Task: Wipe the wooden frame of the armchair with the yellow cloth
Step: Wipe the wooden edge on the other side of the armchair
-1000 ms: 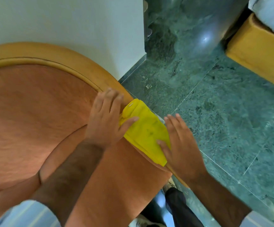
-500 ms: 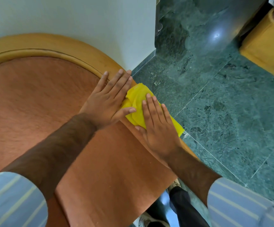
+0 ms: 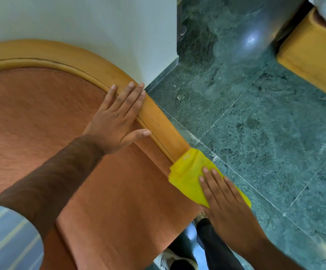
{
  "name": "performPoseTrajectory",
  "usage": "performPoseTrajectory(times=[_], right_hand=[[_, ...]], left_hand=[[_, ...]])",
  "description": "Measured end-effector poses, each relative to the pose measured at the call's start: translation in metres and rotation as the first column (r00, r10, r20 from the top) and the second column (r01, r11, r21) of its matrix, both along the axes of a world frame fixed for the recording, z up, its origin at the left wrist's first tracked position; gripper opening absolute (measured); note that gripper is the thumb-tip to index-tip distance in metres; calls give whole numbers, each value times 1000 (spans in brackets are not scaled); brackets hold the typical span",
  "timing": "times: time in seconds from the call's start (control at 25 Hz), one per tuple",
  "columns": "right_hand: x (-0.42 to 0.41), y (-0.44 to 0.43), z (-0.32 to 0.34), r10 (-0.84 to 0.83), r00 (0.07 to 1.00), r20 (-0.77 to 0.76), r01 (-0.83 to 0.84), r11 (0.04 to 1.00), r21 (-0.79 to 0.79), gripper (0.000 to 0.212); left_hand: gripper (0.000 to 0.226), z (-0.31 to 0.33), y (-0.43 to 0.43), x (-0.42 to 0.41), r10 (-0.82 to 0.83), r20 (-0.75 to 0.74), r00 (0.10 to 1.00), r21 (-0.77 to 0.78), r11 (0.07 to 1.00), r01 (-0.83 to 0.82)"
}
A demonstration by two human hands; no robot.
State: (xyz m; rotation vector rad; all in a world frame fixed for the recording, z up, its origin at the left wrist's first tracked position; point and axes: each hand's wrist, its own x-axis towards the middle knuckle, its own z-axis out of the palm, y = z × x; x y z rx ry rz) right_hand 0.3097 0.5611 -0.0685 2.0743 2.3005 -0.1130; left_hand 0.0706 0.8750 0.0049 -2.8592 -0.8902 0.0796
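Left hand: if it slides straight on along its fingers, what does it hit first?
The left hand lies flat, fingers already across the wooden frame. Straight on, it would likely meet the white wall just behind; depth is unclear.

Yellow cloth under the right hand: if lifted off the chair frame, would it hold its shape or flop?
Likely floppy: the yellow cloth drapes over the wooden frame and follows its curve. Probably light and thin, since it lies folded flat under the right hand.
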Motion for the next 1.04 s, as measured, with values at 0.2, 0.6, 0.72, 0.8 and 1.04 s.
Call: performPoseTrajectory(times=[0.2,0.6,0.72,0.8,1.04], right_hand=[[-9,6,3,-59,998,-11,59,998,-11,65],[-71,172,11,-125,957,-262,171,972,161,69],[-54,126,2,-114,976,-184,138,983,123,70],[-39,82,-3,-96,990,-106,103,993,59,70],[-26,56,11,-74,980,-183,70,997,-25,75]], left_hand=[[99,-2,1,2,-7,0,1000,12,1000,7],[107,10,0,5,-5,39,999,-107,994,9],[109,17,0,5,34,-10,999,-149,988,-36],[110,20,-1,6,50,-61,997,-180,982,-60],[117,21,-27,21,203,16,979,-227,954,-194]])
